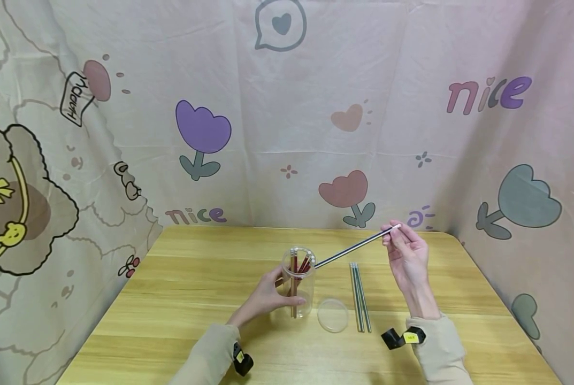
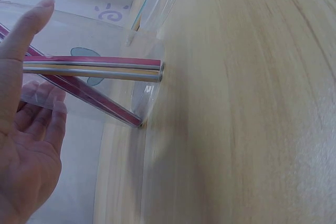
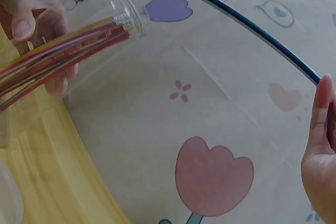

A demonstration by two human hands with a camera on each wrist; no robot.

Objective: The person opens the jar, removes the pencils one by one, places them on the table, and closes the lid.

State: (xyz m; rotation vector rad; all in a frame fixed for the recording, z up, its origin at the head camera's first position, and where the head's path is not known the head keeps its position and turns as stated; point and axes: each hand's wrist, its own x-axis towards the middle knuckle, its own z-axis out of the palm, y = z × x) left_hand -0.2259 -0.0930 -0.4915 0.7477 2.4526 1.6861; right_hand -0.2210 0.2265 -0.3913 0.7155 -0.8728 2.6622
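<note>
My left hand (image 1: 266, 295) grips a clear plastic jar (image 1: 308, 294) that stands upright on the table, thumb on the near side and fingers behind. Several red and yellow striped pencils (image 3: 79, 51) lean inside it; their lower ends show in the left wrist view against the jar's bottom (image 2: 149, 85). Up to the right, my right hand (image 1: 408, 258) pinches one end of a blue and silver striped pencil (image 1: 354, 248). It slants down to the left, its far end beside the jar's rim. In the right wrist view that pencil stands apart from the jar.
A round clear lid (image 1: 333, 315) lies flat just right of the jar. Beyond it, a few green-blue and silver pencils (image 1: 359, 299) lie on the wooden table (image 1: 171, 299). A printed cloth (image 1: 277, 107) hangs behind the table and along both sides.
</note>
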